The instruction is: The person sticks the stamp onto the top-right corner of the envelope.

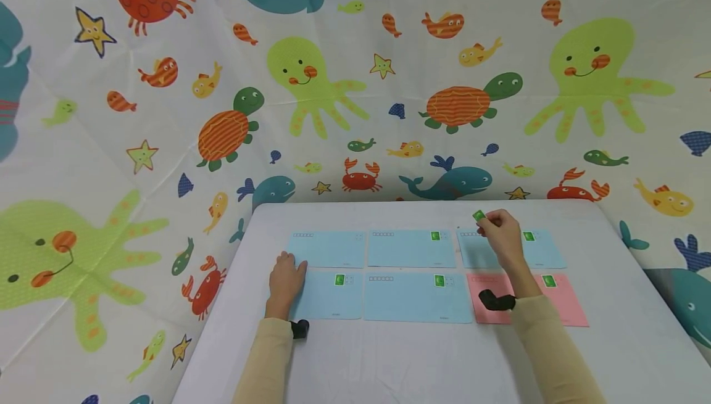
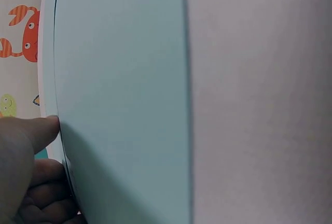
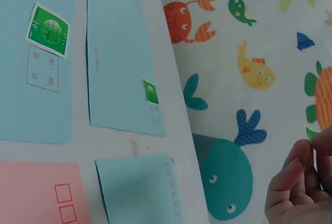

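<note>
My right hand (image 1: pixel 504 240) pinches a small green postage stamp (image 1: pixel 478 215) between thumb and fingers, raised over the top-right blue envelope (image 1: pixel 547 256). In the right wrist view only a green corner of the stamp (image 3: pixel 310 134) shows at the fingertips. My left hand (image 1: pixel 286 280) rests at the left edge of the lower-left blue envelope (image 1: pixel 333 299), below the upper-left blue envelope (image 1: pixel 326 250). The left wrist view shows its thumb (image 2: pixel 49 128) at an envelope's edge, the other fingers bent beside it.
Envelopes lie in two rows on the white table (image 1: pixel 389 361). A pink envelope (image 1: pixel 566 305) is at the lower right, partly under my right forearm. Two more blue envelopes, upper middle (image 1: pixel 400 253) and lower middle (image 1: pixel 411 302), bear green stamps. A sea-animal cloth (image 1: pixel 361 114) hangs behind.
</note>
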The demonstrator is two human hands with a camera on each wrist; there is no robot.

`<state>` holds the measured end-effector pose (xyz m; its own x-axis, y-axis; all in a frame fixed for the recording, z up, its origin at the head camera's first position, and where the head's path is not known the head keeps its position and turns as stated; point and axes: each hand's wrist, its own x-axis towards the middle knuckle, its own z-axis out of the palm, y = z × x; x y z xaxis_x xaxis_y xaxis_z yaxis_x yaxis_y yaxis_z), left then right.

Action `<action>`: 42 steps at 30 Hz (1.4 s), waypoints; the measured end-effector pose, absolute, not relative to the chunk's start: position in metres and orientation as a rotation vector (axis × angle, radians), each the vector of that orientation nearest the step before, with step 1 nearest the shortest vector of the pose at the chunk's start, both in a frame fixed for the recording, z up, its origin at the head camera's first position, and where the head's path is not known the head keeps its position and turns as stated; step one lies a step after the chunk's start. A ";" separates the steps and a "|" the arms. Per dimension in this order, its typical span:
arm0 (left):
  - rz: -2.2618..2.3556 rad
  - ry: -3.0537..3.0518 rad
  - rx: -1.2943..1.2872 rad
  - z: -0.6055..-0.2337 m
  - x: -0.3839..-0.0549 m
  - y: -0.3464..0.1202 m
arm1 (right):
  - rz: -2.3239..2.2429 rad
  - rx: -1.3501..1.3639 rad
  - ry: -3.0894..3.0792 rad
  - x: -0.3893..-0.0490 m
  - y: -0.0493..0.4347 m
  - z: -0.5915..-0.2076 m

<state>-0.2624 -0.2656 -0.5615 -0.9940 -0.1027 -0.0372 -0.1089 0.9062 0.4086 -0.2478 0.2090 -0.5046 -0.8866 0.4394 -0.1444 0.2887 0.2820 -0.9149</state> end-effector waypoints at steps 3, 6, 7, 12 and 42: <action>0.646 3.056 -0.171 -0.562 -0.262 -0.265 | 1.681 -0.676 -2.390 -0.249 0.206 -0.504; 0.651 3.056 -0.175 -0.562 -0.261 -0.265 | 1.688 -0.659 -2.390 -0.250 0.204 -0.504; 0.650 3.058 -0.174 -0.562 -0.261 -0.265 | 1.684 -0.648 -2.396 -0.250 0.203 -0.505; 0.635 3.068 -0.166 -0.564 -0.261 -0.266 | 1.671 -0.598 -2.426 -0.251 0.199 -0.507; 0.665 3.071 -0.167 -0.563 -0.259 -0.265 | 1.681 -0.516 -2.508 -0.262 0.171 -0.504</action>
